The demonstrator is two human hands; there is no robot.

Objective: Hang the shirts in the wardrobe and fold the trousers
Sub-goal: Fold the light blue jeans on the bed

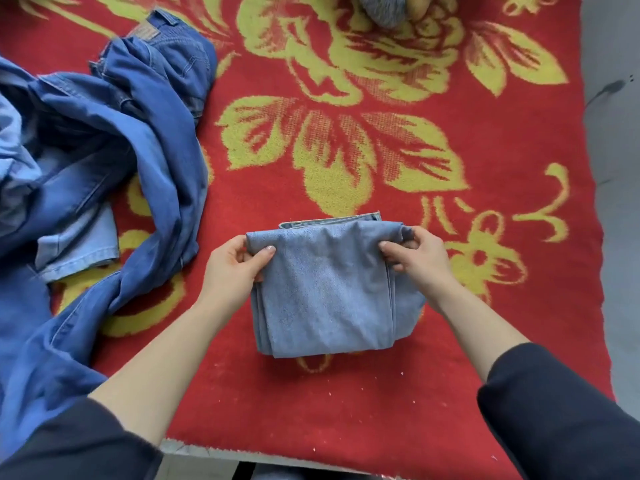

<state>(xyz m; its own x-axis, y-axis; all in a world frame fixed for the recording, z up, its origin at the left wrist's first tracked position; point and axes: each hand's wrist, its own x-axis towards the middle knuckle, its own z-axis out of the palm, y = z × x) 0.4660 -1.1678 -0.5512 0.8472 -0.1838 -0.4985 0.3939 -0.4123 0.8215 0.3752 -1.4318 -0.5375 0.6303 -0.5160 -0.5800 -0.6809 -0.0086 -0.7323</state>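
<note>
Fingers (pixel 268 252) of left hand (pixel 235 268) and right hand (pixel 415 258) pinch far corners of folded jeans (pixel 325 292), mid-blanket (pixel 346 150); fold nearly complete; denim heap (pixel 104 150) at left unfolded; no shirts or wardrobe visible.

Folded light-blue jeans (pixel 325 292) lie as a compact bundle on red blanket with yellow floral pattern (pixel 381 140). Left hand (pixel 235 268) pinches bundle's upper left corner; right hand (pixel 420 259) pinches upper right corner. Both forearms bare, dark sleeves pushed up. Heap of darker blue denim garments (pixel 104 150) lies unfolded at left, apart from bundle.
</note>
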